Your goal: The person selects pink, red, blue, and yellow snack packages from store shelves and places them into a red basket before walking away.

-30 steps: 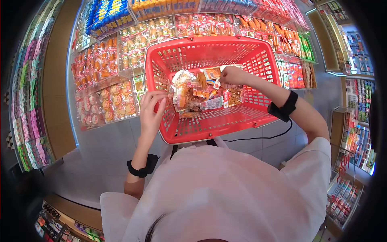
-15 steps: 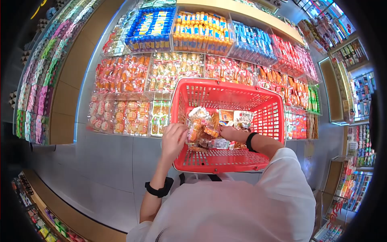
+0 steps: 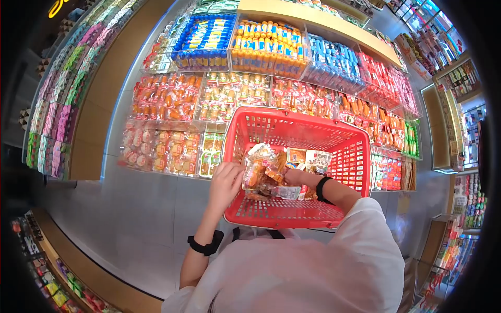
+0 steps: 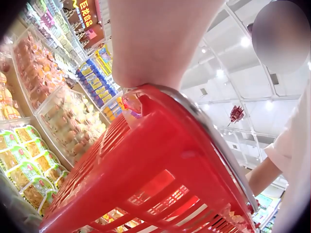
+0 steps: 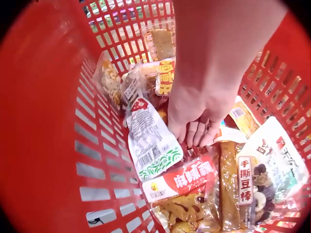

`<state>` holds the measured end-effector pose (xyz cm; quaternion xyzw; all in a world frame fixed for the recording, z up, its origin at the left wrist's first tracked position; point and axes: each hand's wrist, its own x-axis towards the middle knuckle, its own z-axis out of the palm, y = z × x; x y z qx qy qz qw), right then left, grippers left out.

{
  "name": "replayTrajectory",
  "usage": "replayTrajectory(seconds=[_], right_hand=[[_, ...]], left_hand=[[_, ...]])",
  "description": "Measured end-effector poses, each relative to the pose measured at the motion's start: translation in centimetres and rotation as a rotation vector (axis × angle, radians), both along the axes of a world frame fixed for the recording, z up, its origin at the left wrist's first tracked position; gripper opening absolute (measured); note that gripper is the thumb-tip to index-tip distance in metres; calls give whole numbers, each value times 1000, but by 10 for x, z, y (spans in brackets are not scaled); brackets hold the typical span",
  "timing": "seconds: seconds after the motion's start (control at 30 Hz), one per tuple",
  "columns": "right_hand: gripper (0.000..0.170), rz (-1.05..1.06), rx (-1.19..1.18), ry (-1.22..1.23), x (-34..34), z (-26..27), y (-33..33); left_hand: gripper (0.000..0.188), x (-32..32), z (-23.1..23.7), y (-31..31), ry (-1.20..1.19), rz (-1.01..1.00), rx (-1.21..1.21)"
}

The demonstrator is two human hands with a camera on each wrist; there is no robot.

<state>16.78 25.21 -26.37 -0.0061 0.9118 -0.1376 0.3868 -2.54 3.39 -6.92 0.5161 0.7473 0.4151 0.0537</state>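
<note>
The left hand (image 3: 225, 183) lies over the left rim of a red basket (image 3: 302, 219), its fingers bent over the edge. In the left wrist view the hand (image 4: 146, 58) meets the rim from above, with its fingertips hidden behind it. Down inside the basket, the right hand (image 3: 295, 177) is among the snack packets. The right wrist view shows that hand (image 5: 201, 111) with thumb and curled fingers pinching a reddish clear packet (image 5: 192, 151), partly hidden. Around it lie a white-and-green packet (image 5: 150, 138), a red-and-white packet (image 5: 187, 182) and a brown bean-stick packet (image 5: 245, 187).
Beyond the basket stand display bins of wrapped snacks (image 3: 164, 99), with blue packs (image 3: 203, 41) and yellow packs (image 3: 269, 44) behind. Another shelf of packets (image 3: 55, 120) runs along the far left. Grey floor (image 3: 130, 208) lies left of the basket.
In the head view the basket and both hands sit lower and further right than a second ago, as the view shifted. The right hand has moved from the basket's far right toward the packets at its middle.
</note>
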Motion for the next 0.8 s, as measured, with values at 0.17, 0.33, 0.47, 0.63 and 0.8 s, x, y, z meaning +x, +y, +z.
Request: replayTrajectory(seconds=[0.17,0.33,0.47,0.63,0.8], right_hand=[[21,-205,-312,-136,12,-36,7],[28,-619,-560,-362,16,-43,-10],[36,-661,-483,-443,7,-21,-9],[44,-645,-533,-409,13,-24,-8],[42,-217,-420,-479,-8,24,0]], left_hand=[[7,-1,-8,-1,20,-26,-2],[7,-3,-8,0,16,-42,33],[6,-3,-8,2,20,-38,39],[6,-3,-5,2,6,-34,35],[5,-1,-1,-1,44,-40,2]])
